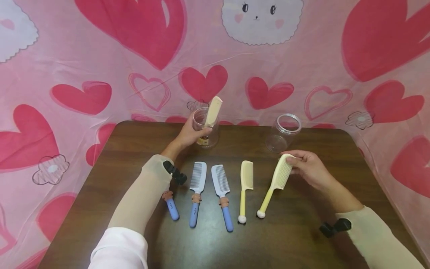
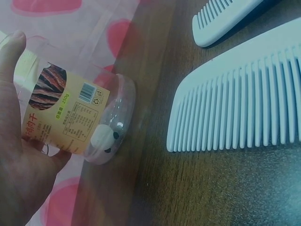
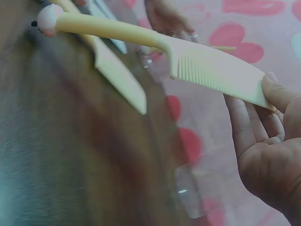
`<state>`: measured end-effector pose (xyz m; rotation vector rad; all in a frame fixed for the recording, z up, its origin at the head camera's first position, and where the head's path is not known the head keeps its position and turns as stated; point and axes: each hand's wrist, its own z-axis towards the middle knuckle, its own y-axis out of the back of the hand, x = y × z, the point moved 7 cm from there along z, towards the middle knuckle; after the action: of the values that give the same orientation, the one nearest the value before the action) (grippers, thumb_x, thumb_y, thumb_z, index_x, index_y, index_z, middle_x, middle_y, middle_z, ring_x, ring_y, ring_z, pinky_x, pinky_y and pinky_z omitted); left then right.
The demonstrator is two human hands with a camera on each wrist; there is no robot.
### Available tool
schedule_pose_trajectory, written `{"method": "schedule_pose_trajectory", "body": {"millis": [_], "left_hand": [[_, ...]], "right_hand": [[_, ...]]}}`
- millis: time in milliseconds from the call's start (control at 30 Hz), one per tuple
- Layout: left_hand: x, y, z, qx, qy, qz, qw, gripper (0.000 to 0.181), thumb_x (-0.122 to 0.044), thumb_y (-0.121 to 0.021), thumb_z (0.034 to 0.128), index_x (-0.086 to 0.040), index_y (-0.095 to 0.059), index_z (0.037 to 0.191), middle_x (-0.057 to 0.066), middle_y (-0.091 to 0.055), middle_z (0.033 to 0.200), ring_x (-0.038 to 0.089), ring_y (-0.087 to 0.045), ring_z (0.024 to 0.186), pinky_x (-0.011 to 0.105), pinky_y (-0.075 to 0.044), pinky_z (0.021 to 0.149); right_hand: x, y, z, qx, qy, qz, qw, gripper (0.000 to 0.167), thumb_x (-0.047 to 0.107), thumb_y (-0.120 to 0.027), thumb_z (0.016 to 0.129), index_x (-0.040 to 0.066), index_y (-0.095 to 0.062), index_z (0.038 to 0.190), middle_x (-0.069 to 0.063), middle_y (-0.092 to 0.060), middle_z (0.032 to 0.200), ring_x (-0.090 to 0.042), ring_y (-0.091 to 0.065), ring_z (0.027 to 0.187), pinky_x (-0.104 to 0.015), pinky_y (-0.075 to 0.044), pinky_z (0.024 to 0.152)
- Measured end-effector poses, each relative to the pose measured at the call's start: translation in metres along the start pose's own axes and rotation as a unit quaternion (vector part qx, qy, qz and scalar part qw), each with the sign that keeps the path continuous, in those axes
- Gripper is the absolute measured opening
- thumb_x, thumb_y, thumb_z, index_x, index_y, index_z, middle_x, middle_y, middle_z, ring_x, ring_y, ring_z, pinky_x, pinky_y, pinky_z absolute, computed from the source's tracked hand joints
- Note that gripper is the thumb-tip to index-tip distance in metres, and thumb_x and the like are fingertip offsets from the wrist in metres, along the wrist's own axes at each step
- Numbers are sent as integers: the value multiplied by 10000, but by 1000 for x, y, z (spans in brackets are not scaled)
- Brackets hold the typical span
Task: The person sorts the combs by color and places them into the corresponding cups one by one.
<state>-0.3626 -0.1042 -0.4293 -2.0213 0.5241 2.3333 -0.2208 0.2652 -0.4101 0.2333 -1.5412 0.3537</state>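
My left hand (image 1: 189, 135) grips a clear jar (image 1: 212, 141) near the back of the table. Inside it stands a pale yellow comb (image 1: 214, 110), toothed end up; the left wrist view shows its white ball tip (image 2: 102, 137) at the jar's bottom. A printed label (image 2: 70, 103) wraps the jar. With thumb and fingers, my right hand (image 1: 310, 168) pinches another yellow comb (image 3: 221, 66) by its toothed end, its ball-tipped handle pointing toward the front. A third yellow comb (image 1: 246, 179) lies on the table just left of that one.
Two blue combs (image 1: 198, 179) (image 1: 220, 181) lie mid-table. Another blue comb's handle (image 1: 172, 208) shows beside my left forearm, which hides the rest. A second clear jar (image 1: 280, 136) stands back right, beyond my right hand. A heart-patterned pink cloth (image 1: 235, 89) hangs behind the table.
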Motion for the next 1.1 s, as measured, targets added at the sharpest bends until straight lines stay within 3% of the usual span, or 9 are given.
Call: {"method": "schedule_pose_trajectory", "body": {"millis": [300,533,767,933,1100], "left_hand": [[-33,-2,-16,110,-44,-132,9998,833,-48,-767,882,11,-271,1549,278,-378,1540,402,-338,1457,511,-305,1197],[-1,-1,-1,-48,-245,-66,9997,834,-122,-795,885,-104,-307,1561,174,-439,1526,299,-386,1445,487,-326,1188],[-2,-1,-1,-17,-244,-117,9996,824,-104,-792,885,-104,-314,1556,156,-447,1523,270,-392,1444,457,-332,1190],[0,-1,0,-33,-217,-72,9997,819,-109,-792,882,-100,-319,1550,158,-450,1521,268,-393,1444,454,-326,1194],[1,-1,0,-32,-225,-96,9997,822,-114,-794,881,-97,-318,1551,166,-449,1519,276,-393,1442,465,-326,1192]], "right_hand": [[54,3,3,-187,761,415,9961,300,-93,-504,1018,34,-761,1106,-65,-774,1008,-120,-718,851,-257,-604,681],[95,0,7,-673,1388,611,9861,237,-132,-556,973,-35,-759,1050,-92,-772,942,-135,-724,822,-260,-609,683],[124,-5,17,-1155,2035,782,9691,139,-145,-642,912,-94,-748,988,-120,-766,874,-150,-726,760,-263,-608,642],[137,-7,27,-1347,2286,1025,9587,107,-89,-731,867,-99,-741,973,-130,-757,844,-155,-717,722,-258,-605,626],[142,-7,39,-1510,2496,1389,9463,85,-106,-725,865,-109,-721,950,-155,-749,835,-182,-730,715,-289,-618,633]]}}
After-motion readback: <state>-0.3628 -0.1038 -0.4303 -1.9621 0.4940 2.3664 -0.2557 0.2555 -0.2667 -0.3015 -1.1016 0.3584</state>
